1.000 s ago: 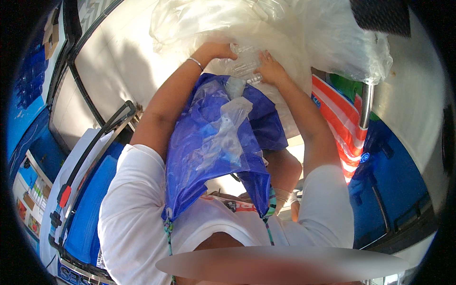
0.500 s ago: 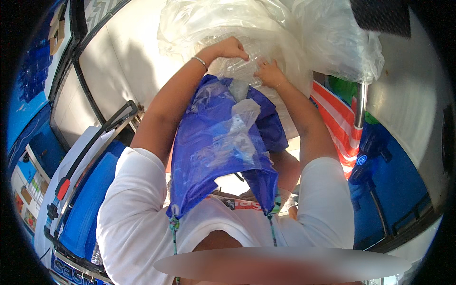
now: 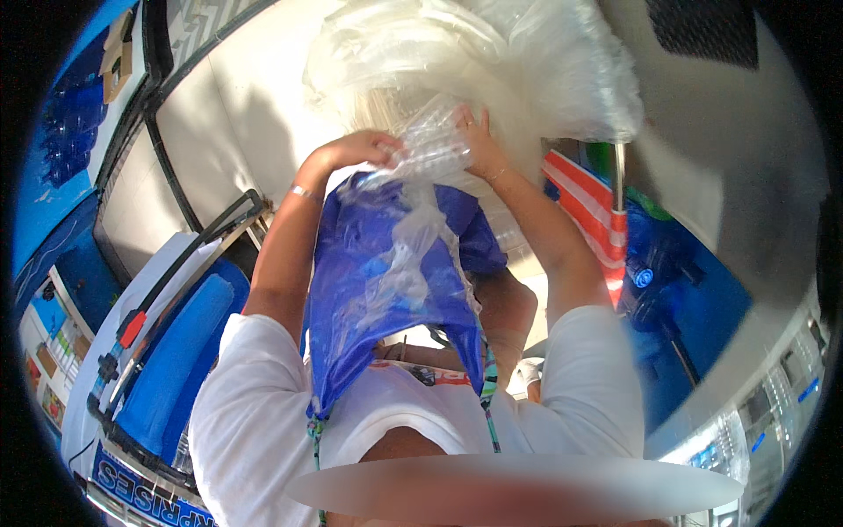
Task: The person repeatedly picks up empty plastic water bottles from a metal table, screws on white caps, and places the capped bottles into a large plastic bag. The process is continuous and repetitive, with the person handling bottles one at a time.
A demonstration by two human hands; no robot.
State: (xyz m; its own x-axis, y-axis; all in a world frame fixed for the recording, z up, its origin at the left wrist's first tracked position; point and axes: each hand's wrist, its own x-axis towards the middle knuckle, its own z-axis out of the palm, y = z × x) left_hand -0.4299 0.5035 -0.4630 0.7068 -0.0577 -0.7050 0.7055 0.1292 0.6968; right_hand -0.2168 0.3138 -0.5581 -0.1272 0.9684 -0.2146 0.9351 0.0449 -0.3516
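Two hands are up high, and both hold one crinkly clear plastic piece (image 3: 428, 140). It sits right between the fingers of the two hands. The left hand (image 3: 364, 147) has its fingers curled down over the left end of the piece, pinching it. The right hand (image 3: 477, 139) has its fingers stretched up and a little apart, pressed flat on the right side of the piece. I cannot tell where the right thumb is.

Just below the fingers hangs a blue plastic bag (image 3: 386, 290), and a strip of clear plastic runs down its front. Just above the fingers is a big pile of clear plastic bags (image 3: 492, 61). It touches the piece, and the right fingertips are against it. A thin bracelet (image 3: 303, 191) is on the left wrist. Off to the right of the fingers, well apart, is a red and white striped thing (image 3: 590, 206). Far down to the left is a blue cart with a black handle (image 3: 189, 259).
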